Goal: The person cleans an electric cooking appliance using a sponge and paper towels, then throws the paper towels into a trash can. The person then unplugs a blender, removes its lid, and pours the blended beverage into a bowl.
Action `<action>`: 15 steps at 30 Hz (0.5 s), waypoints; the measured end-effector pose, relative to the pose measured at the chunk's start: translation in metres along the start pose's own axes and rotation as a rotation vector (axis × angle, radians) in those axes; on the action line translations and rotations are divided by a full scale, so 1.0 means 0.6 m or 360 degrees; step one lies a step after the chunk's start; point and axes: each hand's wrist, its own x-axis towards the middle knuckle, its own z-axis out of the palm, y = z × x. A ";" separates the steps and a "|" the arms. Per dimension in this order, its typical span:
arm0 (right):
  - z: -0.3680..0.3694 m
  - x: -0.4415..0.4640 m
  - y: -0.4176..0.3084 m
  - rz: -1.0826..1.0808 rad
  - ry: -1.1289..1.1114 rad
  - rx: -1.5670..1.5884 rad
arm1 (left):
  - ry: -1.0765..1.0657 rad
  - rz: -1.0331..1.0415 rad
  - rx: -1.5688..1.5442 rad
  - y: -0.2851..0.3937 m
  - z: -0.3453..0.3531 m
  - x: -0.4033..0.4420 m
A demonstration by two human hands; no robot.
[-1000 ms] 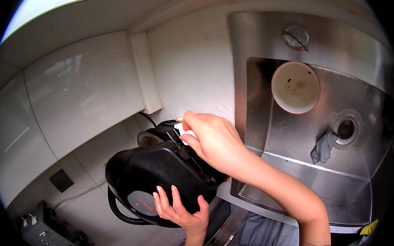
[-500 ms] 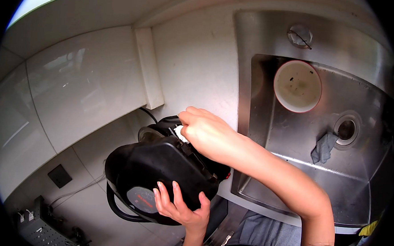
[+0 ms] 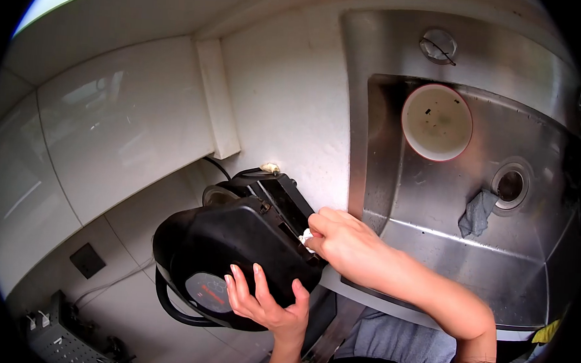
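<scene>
A black, rounded kitchen appliance (image 3: pixel 235 234), possibly a rice cooker, is tilted at the left end of the counter. It carries a grey oval label (image 3: pixel 207 291) with red lettering and a curved black handle (image 3: pixel 177 312). My left hand (image 3: pixel 267 305) rests on its front with fingers spread, partly beside the label. My right hand (image 3: pixel 343 243) pinches a crumpled white wad (image 3: pixel 306 238), perhaps tissue, and presses it against the appliance's slotted right edge. The fingers hide part of the wad.
On the right is a steel sink (image 3: pixel 405 247) holding a red-rimmed bowl (image 3: pixel 438 123) of cloudy water and bits. A grey rag (image 3: pixel 478 213) lies beside the drain (image 3: pixel 510 185). White cabinets (image 3: pixel 122 127) overhang the left; a wall socket (image 3: pixel 88 260) and perforated rack (image 3: pixel 65 340) are lower left.
My right hand has slid with the white wad from the appliance's far upper edge down along its right side, toward me. My left hand has stayed in place.
</scene>
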 end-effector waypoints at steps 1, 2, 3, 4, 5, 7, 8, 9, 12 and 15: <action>-0.004 0.000 -0.003 -0.0029 -0.0036 -0.0028 | 0.0000 0.0003 -0.0001 0.000 0.000 0.000; -0.007 0.000 -0.006 -0.0052 -0.0067 -0.0061 | 0.0002 0.0010 -0.0009 0.000 0.001 0.001; -0.011 0.006 -0.007 -0.0064 -0.0064 -0.0125 | -0.0001 0.0025 -0.0029 -0.001 0.001 0.001; -0.020 0.020 -0.007 -0.0060 -0.0065 -0.0125 | -0.0010 0.0034 -0.0043 -0.002 0.000 -0.001; -0.032 0.038 -0.005 -0.0075 0.0134 -0.0142 | -0.0020 0.0029 -0.0041 -0.003 -0.002 -0.002; -0.040 0.079 0.005 -0.0154 0.0371 -0.0163 | -0.0026 0.0017 -0.0030 0.001 -0.003 -0.001; -0.036 0.099 0.011 -0.0212 0.0412 -0.0168 | -0.0030 0.0014 -0.0036 0.000 -0.003 -0.003; -0.022 0.116 0.021 -0.0234 0.0366 -0.0176 | -0.0022 0.0017 -0.0036 -0.001 -0.002 -0.002; 0.021 0.126 0.040 -0.0121 0.0297 -0.0149 | -0.0012 0.0017 -0.0038 0.001 -0.001 0.001; 0.026 0.109 0.026 -0.0078 0.0256 -0.0134 | -0.0012 0.0004 -0.0033 0.000 -0.003 -0.002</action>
